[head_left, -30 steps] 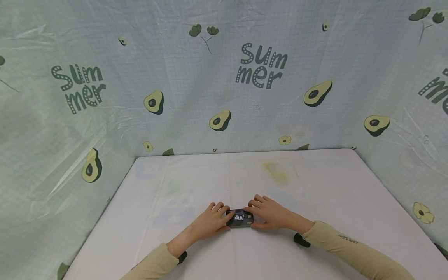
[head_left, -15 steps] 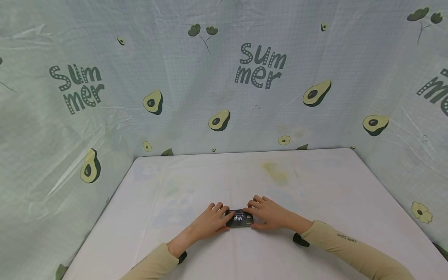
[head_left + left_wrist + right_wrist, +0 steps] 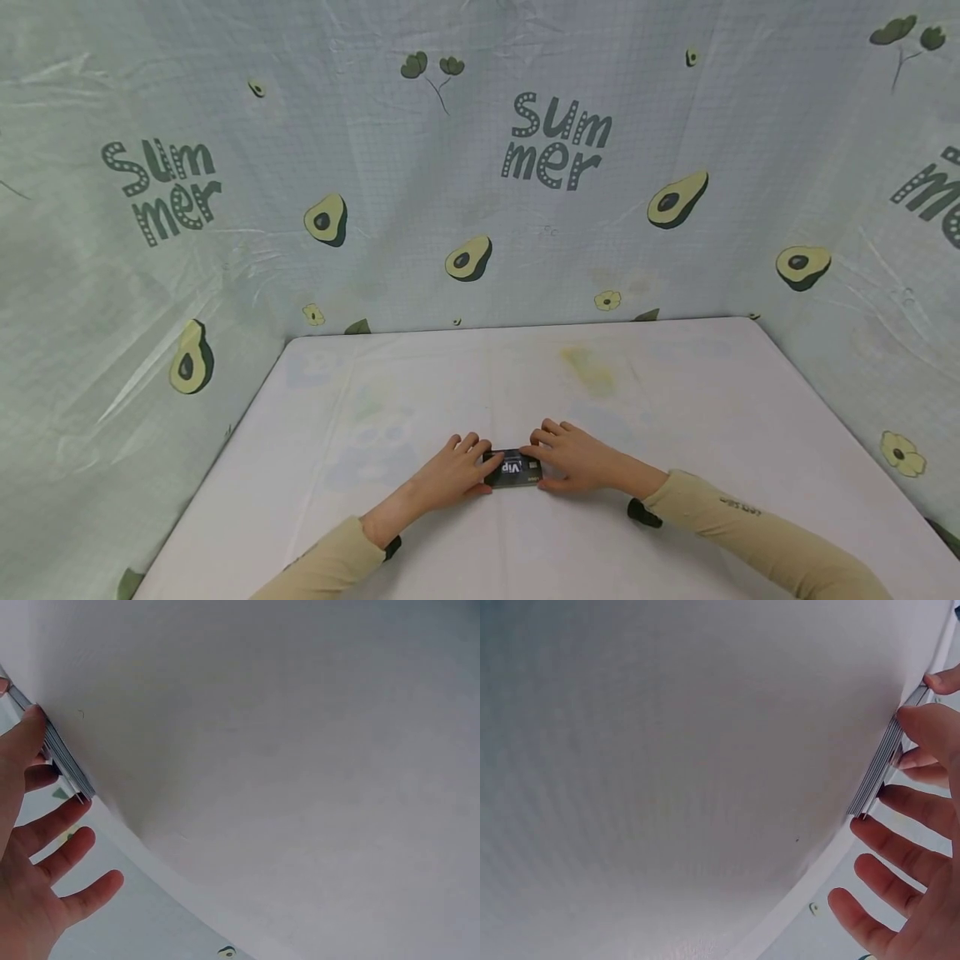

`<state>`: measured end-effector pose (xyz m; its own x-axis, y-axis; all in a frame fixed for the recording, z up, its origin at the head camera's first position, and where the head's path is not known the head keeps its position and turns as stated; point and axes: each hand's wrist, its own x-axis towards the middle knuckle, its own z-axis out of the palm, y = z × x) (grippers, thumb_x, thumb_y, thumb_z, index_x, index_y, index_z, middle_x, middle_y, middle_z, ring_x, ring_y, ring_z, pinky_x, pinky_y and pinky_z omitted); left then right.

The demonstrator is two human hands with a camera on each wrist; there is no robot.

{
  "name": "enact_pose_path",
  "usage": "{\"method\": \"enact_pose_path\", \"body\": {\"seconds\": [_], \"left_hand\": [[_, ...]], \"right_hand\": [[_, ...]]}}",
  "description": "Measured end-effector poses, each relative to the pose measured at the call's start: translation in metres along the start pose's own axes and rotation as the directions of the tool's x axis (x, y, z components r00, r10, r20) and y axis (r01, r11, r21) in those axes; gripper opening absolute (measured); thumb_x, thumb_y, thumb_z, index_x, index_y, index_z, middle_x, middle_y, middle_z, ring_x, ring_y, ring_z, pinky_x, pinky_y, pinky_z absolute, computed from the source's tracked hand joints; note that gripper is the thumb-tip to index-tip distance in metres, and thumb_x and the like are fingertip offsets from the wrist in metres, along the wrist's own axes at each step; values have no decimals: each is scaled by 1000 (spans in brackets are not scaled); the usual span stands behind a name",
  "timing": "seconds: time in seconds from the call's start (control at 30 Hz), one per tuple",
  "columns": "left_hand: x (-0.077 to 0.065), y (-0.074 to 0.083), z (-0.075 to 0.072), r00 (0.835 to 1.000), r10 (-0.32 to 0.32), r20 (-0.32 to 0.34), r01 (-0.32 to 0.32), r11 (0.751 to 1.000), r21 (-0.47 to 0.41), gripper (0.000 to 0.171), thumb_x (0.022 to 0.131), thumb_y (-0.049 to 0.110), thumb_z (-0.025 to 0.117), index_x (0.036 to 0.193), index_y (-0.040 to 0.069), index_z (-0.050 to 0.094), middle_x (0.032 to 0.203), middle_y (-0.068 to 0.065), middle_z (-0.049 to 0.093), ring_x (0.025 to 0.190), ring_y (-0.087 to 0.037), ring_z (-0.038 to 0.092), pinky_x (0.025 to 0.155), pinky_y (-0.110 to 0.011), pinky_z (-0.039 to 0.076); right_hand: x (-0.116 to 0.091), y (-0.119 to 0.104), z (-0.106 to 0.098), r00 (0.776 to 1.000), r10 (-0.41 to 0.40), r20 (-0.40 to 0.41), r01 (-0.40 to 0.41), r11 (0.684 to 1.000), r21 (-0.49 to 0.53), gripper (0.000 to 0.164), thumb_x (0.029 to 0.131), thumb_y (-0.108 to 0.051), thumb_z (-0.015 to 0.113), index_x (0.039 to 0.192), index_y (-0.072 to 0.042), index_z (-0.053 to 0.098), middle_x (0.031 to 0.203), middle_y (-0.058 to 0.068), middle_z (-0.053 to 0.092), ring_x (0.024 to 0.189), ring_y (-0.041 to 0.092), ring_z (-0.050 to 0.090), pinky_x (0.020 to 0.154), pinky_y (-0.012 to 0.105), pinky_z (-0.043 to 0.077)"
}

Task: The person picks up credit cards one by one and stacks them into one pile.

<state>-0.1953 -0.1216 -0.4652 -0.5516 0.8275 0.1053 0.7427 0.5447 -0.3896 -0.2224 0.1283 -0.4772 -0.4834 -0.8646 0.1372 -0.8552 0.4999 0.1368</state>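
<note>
A small stack of black cards [image 3: 519, 477], with "Vip" printed on the top one, lies on the white table between both hands. My left hand [image 3: 456, 475] pinches its left end, thumb on the near edge and index finger over the top. At the opposite end my right hand [image 3: 576, 458] pinches it likewise. Seen edge-on in the left wrist view, the card stack [image 3: 67, 761] shows several thin grey layers. The right wrist view shows the same layered edge of the stack [image 3: 876, 772], with the outer fingers of the hand spread away from it.
The white tabletop [image 3: 420, 375] carries faint stains. A pale curtain [image 3: 405, 158] printed with avocados and "summer" rises behind it and along both sides. Black wrist mounts [image 3: 645, 512] sit under the beige sleeves [image 3: 757, 525].
Hands and card stack keep their places on the table. The whole head view has drifted very slightly left.
</note>
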Motion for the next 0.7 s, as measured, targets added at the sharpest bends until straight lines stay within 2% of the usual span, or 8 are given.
{"method": "enact_pose_path", "body": {"seconds": [0.17, 0.33, 0.7], "left_hand": [[2, 0, 0, 999, -10, 31, 10, 1000, -21, 46, 85, 50, 48, 123, 23, 49, 108, 0, 53, 97, -15, 47, 78, -32, 42], [2, 0, -2, 999, -10, 33, 10, 1000, -20, 46, 85, 51, 47, 123, 25, 49, 106, 0, 53, 98, -16, 46, 78, -32, 42], [3, 0, -3, 998, -5, 60, 6, 1000, -12, 45, 85, 51, 48, 122, 25, 49, 104, -2, 54, 97, -17, 47, 80, -33, 42]], "right_hand": [[-1, -1, -1, 1000, -11, -16, 11, 1000, 10, 47, 83, -46, 54, 123, -22, 50, 104, -3, 49, 90, 12, 40, 74, 30, 41], [0, -1, -3, 999, -24, -31, 24, 1000, 0, 46, 83, -45, 56, 122, -22, 51, 101, -3, 50, 88, 12, 40, 72, 30, 41], [1, -2, -6, 1000, -11, 22, 12, 1000, -28, 47, 84, -47, 54, 124, -23, 50, 103, -3, 52, 87, 12, 40, 71, 29, 39]]}}
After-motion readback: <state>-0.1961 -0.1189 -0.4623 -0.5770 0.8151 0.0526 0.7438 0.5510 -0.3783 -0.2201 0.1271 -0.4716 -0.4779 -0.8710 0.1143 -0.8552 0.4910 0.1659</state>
